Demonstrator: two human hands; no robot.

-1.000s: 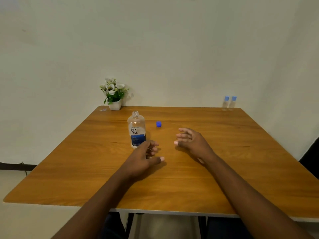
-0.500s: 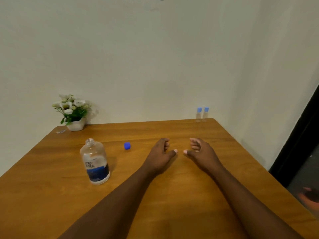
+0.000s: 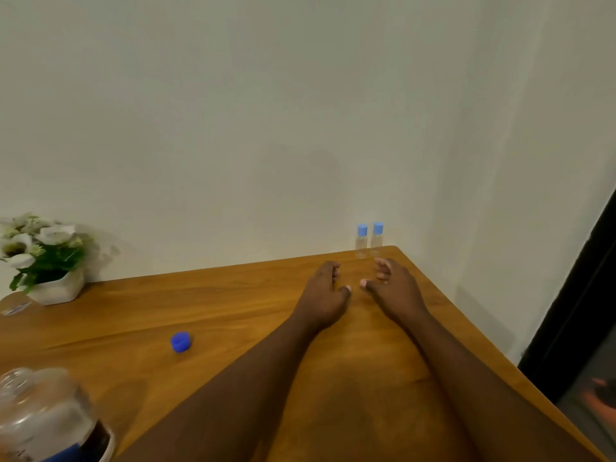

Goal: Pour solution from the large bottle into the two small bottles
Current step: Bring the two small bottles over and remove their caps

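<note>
Head view, only view. Both my arms are stretched out over the wooden table (image 3: 233, 295). My left hand (image 3: 321, 291) and right hand (image 3: 391, 288) are side by side, palms facing in, thumbs nearly meeting, fingers loosely curled, and neither holds anything. The target is two small bottles standing touching or almost touching at the far table edge against the wall. The left small bottle (image 3: 361, 243) and right small bottle (image 3: 377, 240) lie straight ahead, just beyond my fingertips, in line with the gap between my hands. Neither is touched yet. My right fingers (image 3: 381, 266) look a bit nearer, roughly under the right small bottle, while my left fingers (image 3: 333, 270) sit slightly off to the left of the pair. Both bottles are upright with the long axis vertical, so I judge a side grip round each body is what's needed, one per hand. They're clear plastic with light blue caps on. They look empty, but they're too small to be sure. The large bottle (image 3: 43, 418) is well behind and left of my left hand, near my left elbow. It's blurred and uncapped, clear with a blue label band. Its blue cap (image 3: 180, 342) lies loose on the table, left of my left forearm. A white flower pot (image 3: 50, 261) sits far left by the wall. Pouring hasn't started, and the small caps must come off first.
</note>
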